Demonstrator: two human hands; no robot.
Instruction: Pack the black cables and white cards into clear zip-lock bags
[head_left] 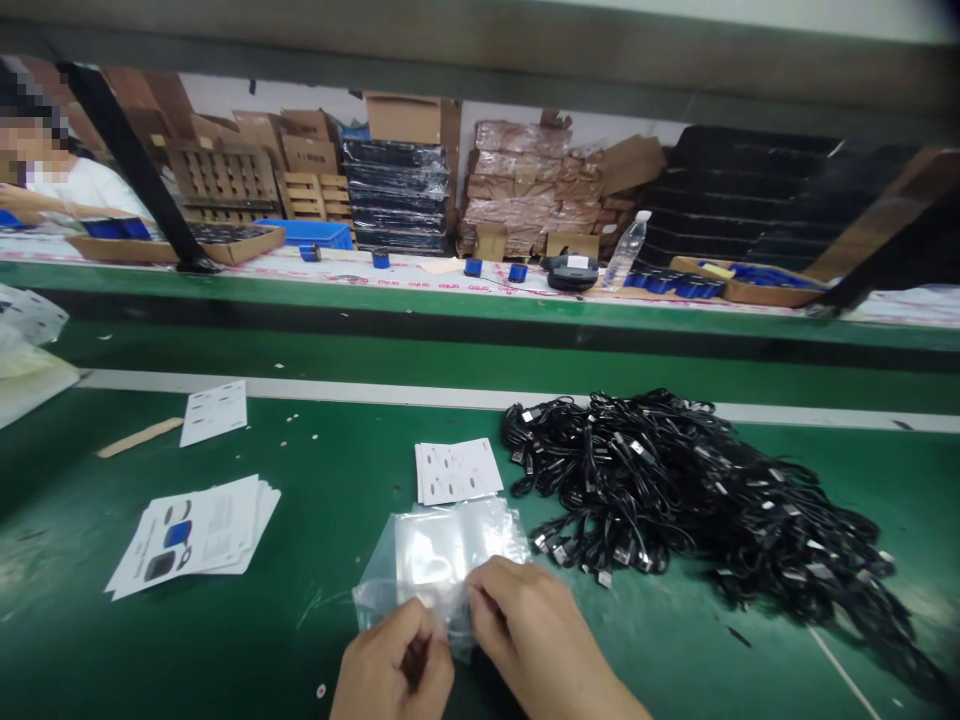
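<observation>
Both my hands low at the belt edge, left hand (394,665) and right hand (525,625) fingers pinched on 1 clear plastic bag (442,555), its near edge between fingertips, cable pile (690,490) just right.

Single head-worn view, looking forward and down across the green surface (315,560) from the near edge, tilted a bit. Hands (480,640) sit close at the bottom centre, cut off by the frame. Far side reaches a second bench (465,275) and stacked cartons (525,185) against the wall; no second view to overlap.
</observation>
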